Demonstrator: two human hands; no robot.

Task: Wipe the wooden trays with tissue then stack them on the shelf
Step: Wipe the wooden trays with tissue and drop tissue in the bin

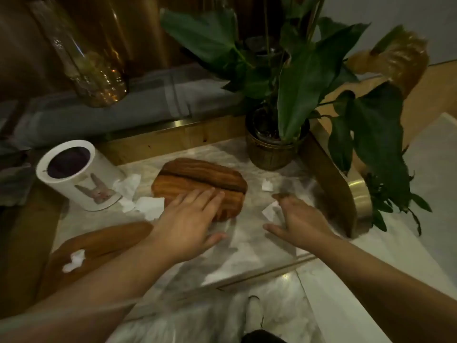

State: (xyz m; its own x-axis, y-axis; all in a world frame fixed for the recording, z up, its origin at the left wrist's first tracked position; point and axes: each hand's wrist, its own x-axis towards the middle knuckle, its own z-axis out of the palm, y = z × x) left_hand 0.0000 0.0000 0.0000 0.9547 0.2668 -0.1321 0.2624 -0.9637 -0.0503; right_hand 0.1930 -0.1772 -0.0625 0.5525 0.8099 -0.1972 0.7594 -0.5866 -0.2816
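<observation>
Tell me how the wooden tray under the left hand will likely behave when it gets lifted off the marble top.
The wooden tray looks solid and thick, so it should stay stiff and feel fairly heavy for its size. Its smooth, rounded edges may be a little slippery. It lies flat on the marble top with the left hand spread on it, so it probably won't roll or tip.

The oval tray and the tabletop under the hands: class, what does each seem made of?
Oval tray: wood with a smooth finish, judging by its brown grain bands. Tabletop: likely polished marble or a lookalike, pale with grey veining and a slight sheen.
</observation>
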